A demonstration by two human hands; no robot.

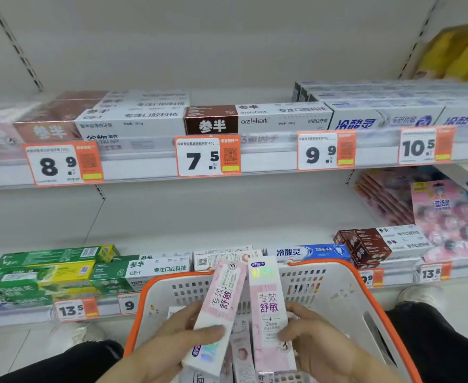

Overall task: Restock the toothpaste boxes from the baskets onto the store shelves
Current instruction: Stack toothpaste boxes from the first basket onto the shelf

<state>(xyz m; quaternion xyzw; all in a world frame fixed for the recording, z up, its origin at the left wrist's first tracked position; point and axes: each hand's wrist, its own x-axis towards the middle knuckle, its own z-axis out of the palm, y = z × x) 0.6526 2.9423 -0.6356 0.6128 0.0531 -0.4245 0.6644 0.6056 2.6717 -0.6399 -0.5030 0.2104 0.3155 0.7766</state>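
Toothpaste boxes over the basket (351, 275): left hand (169, 344) fingers grasp one (219, 308), right hand (318, 344) fingers another (268, 308)

pink-and-white toothpaste boxes (267, 313), orange-rimmed white basket (365, 297), orange price tags (208, 155)

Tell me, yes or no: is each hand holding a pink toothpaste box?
Yes, the left hand grips one pink box and the right hand grips another pink box, both above the basket.

Left hand (172, 344) and right hand (318, 341), fingers curled.
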